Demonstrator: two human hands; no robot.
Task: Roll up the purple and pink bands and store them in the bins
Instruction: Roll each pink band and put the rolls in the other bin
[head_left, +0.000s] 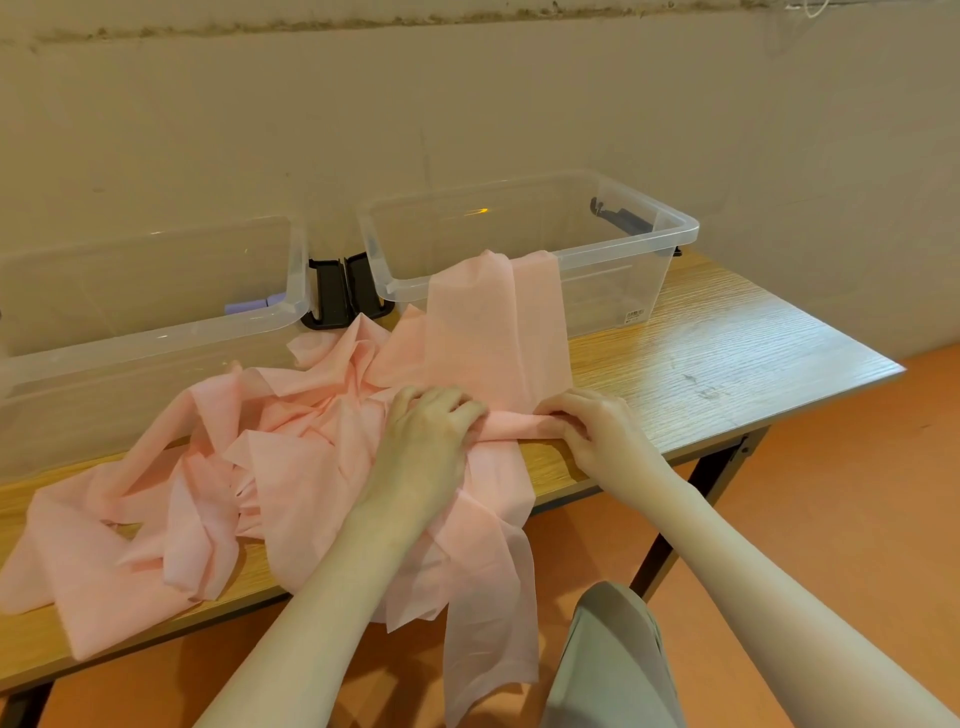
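A long pink band (291, 447) lies crumpled across the wooden table (727, 353). One flat stretch of it runs up over the front rim of the right clear bin (623, 249), and another end hangs off the table's front edge. My left hand (431, 431) and my right hand (592, 426) both pinch a small rolled fold of the pink band near the table's front edge. The left clear bin (156, 332) holds a purple roll (254, 304), seen through its wall.
Black latches (343, 291) sit between the two bins. A plain wall stands close behind the bins. The table's right end and front edge drop to an orange floor (857, 493). My knee (613, 660) shows below the table edge.
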